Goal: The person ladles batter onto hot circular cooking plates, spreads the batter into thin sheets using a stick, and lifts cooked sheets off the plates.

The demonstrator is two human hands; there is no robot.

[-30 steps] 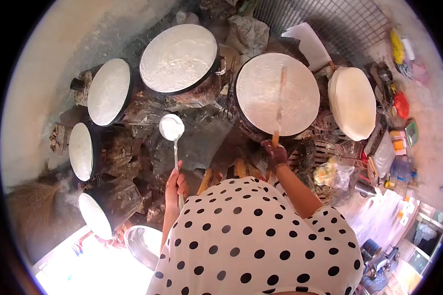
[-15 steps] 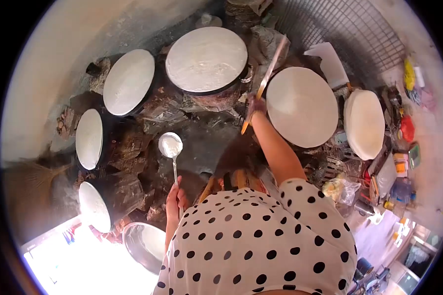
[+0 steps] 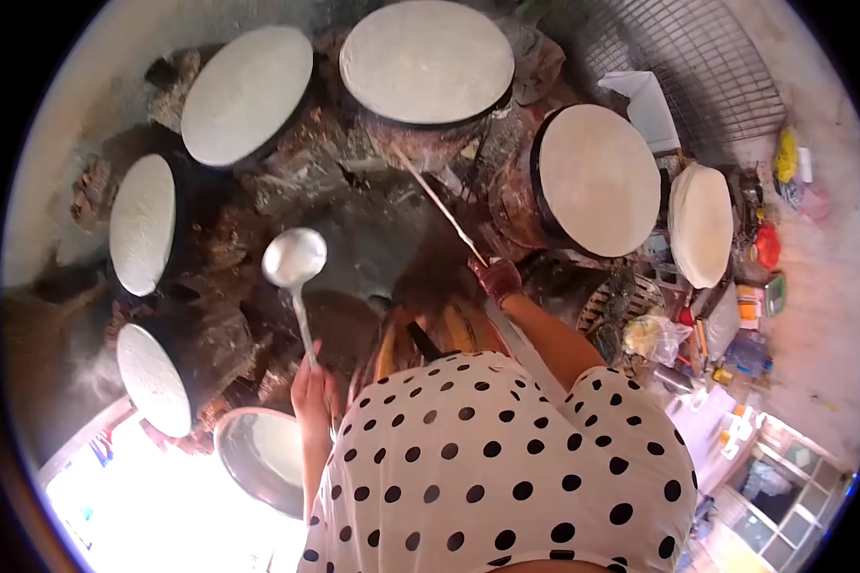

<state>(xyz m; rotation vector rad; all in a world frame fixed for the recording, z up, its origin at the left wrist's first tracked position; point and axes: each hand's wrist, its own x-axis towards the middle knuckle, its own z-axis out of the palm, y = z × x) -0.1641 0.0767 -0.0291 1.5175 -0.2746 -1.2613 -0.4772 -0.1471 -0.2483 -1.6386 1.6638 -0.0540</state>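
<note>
Two closed grips | your left hand (image 3: 313, 390) holds ladle (image 3: 294, 258), right hand (image 3: 499, 279) stick (image 3: 437, 202) | apparently between griddles (image 3: 424, 125) | next move likely calls for steady ladle

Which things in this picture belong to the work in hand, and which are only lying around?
Likely in use: ladle in left hand; stick in right hand; five round white tops; basin.

Seemingly lying around: clear plastic bag; red object; blue container.
</note>
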